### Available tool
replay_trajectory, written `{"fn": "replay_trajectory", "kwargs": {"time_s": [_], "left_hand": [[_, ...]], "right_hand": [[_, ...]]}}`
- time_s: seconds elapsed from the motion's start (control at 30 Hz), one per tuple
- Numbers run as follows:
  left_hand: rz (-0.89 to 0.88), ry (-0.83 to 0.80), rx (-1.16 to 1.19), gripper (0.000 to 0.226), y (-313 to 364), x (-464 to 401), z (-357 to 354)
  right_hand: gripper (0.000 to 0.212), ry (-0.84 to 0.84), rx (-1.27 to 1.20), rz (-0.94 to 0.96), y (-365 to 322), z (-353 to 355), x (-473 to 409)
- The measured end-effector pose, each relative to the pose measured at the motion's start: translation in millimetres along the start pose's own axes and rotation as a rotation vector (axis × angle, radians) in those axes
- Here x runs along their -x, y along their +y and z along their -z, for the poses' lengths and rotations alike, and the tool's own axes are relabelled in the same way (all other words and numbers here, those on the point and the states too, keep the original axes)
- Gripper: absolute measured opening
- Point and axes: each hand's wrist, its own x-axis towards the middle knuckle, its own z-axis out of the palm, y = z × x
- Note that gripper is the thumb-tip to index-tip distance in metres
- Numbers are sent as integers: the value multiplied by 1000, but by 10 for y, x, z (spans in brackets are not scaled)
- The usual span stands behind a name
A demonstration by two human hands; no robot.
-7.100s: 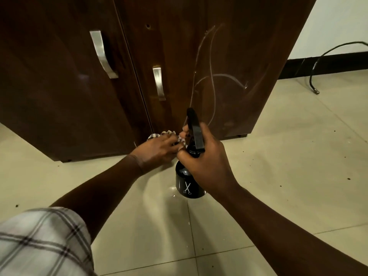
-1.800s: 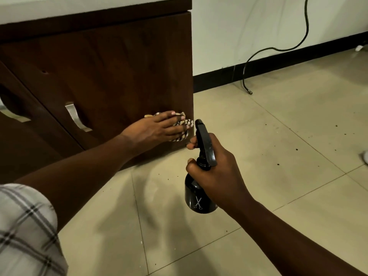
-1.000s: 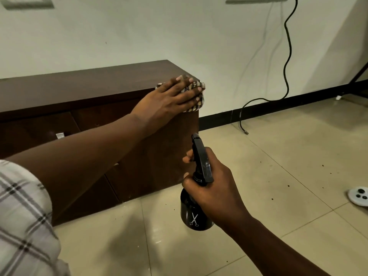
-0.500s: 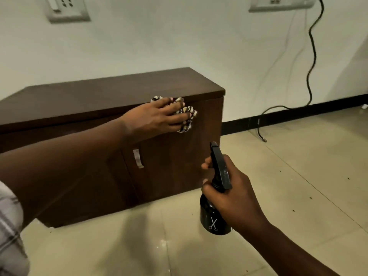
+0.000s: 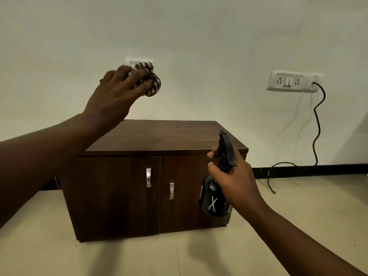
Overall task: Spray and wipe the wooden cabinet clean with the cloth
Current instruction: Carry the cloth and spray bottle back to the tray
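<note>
My left hand [image 5: 117, 96] bunches the checked cloth [image 5: 148, 80], raised clear above the wooden cabinet [image 5: 159, 176]. My right hand [image 5: 233, 182] grips the black spray bottle [image 5: 215, 200] upright by its neck, before the cabinet's right door.

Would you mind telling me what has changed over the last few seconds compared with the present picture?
The left hand, gripping the checked cloth, has come off the cabinet: it wiped low on the doors, rose to the top front edge, and is now lifted clear above the top. Unchanged: the right hand holds the black spray bottle in front of the cabinet, and the doors are closed.
</note>
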Motion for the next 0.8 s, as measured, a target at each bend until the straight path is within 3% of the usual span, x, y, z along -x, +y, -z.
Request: {"fn": "replay_trajectory", "kwargs": {"time_s": [0.3, 0.53, 0.7, 0.8], "left_hand": [[115, -25, 70, 53, -199, 208, -125], [134, -14, 146, 63, -321, -114, -137], [489, 26, 227, 83, -856, -1015, 191], [578, 107, 218, 74, -1296, -1540, 416]], "right_hand": [[24, -25, 55, 56, -271, -258, -298], [26, -42, 90, 120, -613, -382, -760], [28, 14, 98, 172, -1490, -324, -1733], [28, 29, 138, 206, -1998, -344, -2346]]}}
